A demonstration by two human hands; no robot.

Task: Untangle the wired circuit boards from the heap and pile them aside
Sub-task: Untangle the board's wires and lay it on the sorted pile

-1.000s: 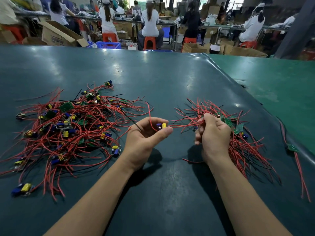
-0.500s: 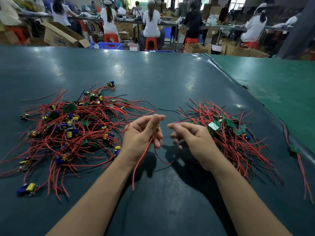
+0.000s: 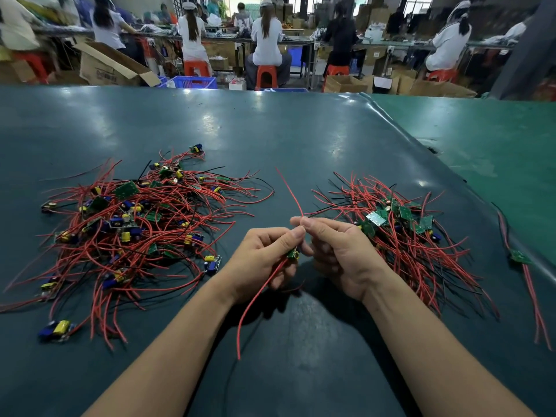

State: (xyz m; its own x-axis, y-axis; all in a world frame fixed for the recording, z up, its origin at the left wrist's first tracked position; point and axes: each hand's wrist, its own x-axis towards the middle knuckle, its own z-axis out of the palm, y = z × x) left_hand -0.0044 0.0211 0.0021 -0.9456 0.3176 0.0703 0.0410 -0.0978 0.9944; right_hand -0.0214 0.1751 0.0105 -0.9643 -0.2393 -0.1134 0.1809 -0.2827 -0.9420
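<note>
While the left hand (image 3: 264,260) pinches the small circuit board (image 3: 292,254), the right hand (image 3: 337,251) pinches its red wire (image 3: 290,192); draw it straight, then lay it on the pile (image 3: 400,236) at three o'clock.

two hands (image 3: 261,260) (image 3: 340,254), two heaps of wired circuit boards (image 3: 129,233) (image 3: 400,233), one held board (image 3: 292,253), one stray board (image 3: 520,257).

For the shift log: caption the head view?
Both hands hold one small green wired circuit board between two red-wire heaps.
</note>
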